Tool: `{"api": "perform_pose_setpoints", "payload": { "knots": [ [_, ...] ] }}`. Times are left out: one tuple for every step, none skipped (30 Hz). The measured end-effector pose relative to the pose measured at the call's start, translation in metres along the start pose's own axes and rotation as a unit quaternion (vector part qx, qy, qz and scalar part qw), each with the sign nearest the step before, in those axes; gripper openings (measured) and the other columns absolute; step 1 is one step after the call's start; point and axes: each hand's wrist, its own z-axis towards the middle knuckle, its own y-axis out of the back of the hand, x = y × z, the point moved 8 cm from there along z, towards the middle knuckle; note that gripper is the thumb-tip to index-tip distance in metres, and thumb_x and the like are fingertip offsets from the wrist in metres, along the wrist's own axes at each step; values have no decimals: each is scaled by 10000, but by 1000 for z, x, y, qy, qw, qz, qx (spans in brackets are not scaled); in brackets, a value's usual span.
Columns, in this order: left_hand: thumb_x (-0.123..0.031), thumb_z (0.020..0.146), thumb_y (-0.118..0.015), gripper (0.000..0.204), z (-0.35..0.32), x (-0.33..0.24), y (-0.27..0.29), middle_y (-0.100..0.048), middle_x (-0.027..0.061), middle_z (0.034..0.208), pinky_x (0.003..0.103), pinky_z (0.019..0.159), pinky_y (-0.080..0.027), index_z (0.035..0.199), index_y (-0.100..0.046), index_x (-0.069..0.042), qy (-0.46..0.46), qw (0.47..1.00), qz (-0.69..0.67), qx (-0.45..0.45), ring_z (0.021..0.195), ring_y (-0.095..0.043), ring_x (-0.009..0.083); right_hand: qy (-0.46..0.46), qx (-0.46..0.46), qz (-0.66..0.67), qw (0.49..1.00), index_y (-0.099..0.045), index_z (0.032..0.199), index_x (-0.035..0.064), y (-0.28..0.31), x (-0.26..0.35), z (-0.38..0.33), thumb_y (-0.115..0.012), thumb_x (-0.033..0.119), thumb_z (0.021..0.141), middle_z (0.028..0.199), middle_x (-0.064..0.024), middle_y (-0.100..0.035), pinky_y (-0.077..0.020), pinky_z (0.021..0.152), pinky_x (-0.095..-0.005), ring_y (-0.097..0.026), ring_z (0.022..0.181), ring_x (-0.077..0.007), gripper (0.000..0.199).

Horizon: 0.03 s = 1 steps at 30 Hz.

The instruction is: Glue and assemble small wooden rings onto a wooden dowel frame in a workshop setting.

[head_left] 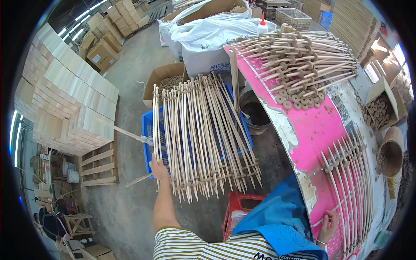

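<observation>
My left hand reaches out to the left end of a big pile of thin wooden sticks, each with a small wooden joint near its end, lying across a blue plastic crate. The fingers grip one stick at the pile's left edge. My right hand rests on the pink worktable at the lower right, fingers touching a row of similar sticks laid side by side. A second heap of sticks with round wooden discs lies at the table's far end.
A white glue bottle with red cap stands past the table. White sacks, cardboard boxes of wooden pieces, a dark bucket, a red crate, stacked wooden boards on a pallet, and a box of discs surround me.
</observation>
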Motion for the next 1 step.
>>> {"api": "perform_pose_setpoints", "payload": {
  "knots": [
    [-191,942,-723,643,5,9,-17,-608,200,1236,494,993,-508,1558,-539,-171,16,999,-20,28,1147,-636,384,-41,20,1,999,-680,1072,-18,-4,3,2,-639,-20,968,1069,-119,-617,-487,870,-331,-602,994,-241,113]
  ]
}}
